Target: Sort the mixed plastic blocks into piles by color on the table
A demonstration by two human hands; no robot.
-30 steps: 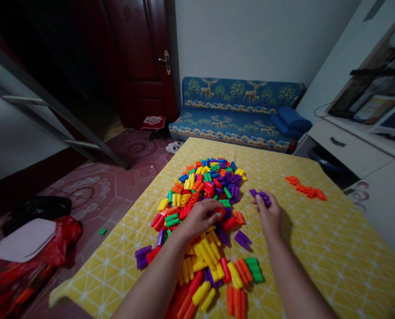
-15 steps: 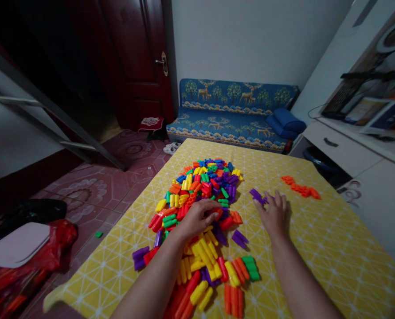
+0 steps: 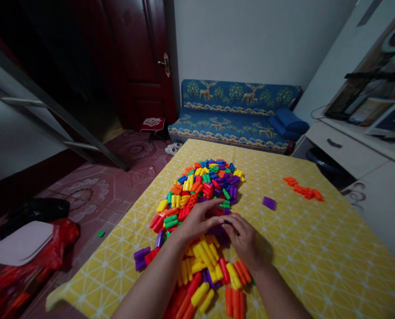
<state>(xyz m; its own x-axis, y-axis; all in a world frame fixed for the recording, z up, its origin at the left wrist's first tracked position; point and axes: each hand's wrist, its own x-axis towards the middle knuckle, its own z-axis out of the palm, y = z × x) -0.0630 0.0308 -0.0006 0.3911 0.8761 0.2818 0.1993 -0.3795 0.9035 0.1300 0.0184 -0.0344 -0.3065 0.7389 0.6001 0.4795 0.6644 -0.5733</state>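
Observation:
Over the right side of a heap of coloured plastic building blocks (image 3: 204,254), my left hand (image 3: 199,219) and my right hand (image 3: 245,237) meet at the fingertips. The left fingers curl toward the thumb, and a bit of red shows behind them. My right hand has its fingers pinched together against the left thumb. Whatever lies between the fingertips is hidden. A purple block (image 3: 269,203) lies apart on the table, right of the heap. Orange blocks (image 3: 235,302) sit in front of my right hand.
A yellow patterned cloth covers the table (image 3: 317,248). A row of orange blocks (image 3: 303,189) lies at its right. Beyond stands a blue sofa (image 3: 230,117); a white cabinet (image 3: 377,195) is on the right. One green block (image 3: 100,233) lies on the floor.
My right hand has moved left from the purple block to meet my left hand, leaving that block on the table. The left hand stays at nearly the same spot.

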